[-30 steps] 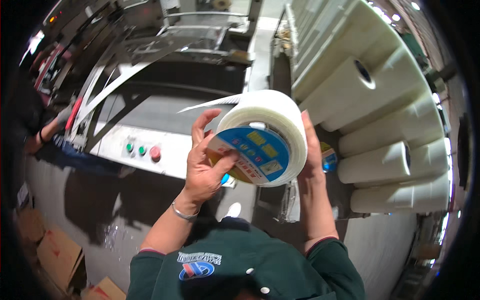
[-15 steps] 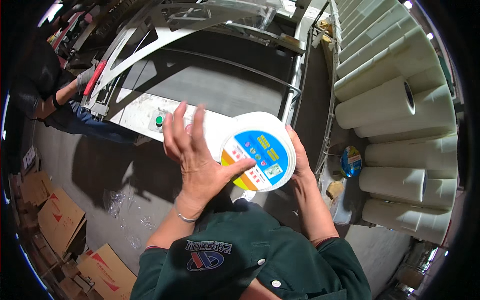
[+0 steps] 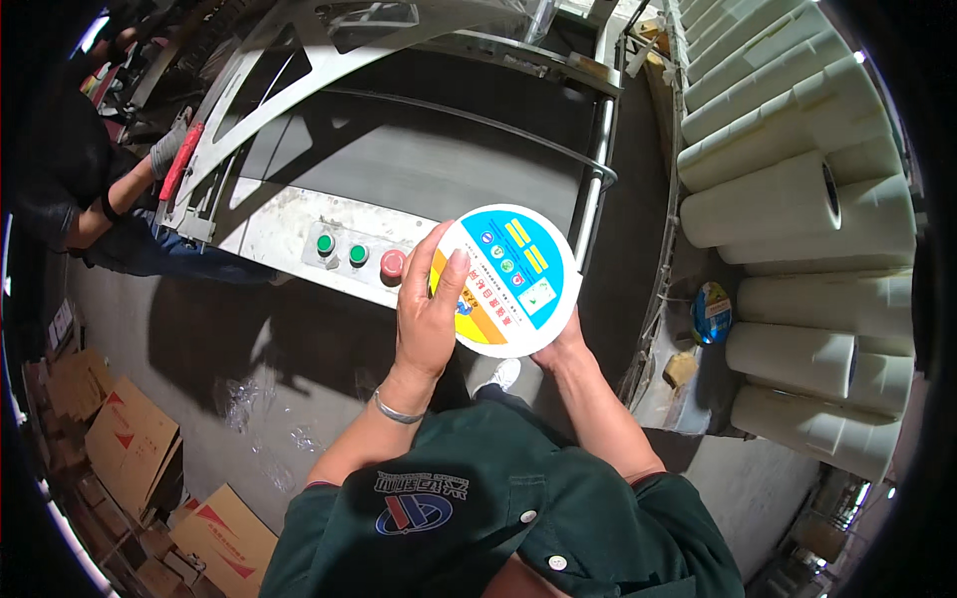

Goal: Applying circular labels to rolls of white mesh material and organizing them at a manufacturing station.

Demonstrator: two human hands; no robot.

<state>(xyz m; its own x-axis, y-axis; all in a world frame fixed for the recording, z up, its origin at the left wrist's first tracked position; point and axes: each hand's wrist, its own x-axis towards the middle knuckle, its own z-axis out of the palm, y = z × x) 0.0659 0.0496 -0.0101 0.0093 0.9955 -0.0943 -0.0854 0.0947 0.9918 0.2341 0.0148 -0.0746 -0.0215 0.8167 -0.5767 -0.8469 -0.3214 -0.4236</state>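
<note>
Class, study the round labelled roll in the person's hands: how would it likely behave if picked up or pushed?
The labelled roll would probably trundle if pushed on edge, since its outline is round. That even, unsagging outline suggests it is fairly stiff. It may be somewhat weighty, as the left hand and right hand both support it.

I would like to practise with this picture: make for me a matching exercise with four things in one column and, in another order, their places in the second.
Things
1. White labelled roll
2. Red button
3. Bracelet
4. Cartons

Places
A. Around the left wrist
B. Lower left of the picture
C. Between the left hand and right hand
D. Beside the green buttons

Pairs: 1-C; 2-D; 3-A; 4-B
</note>
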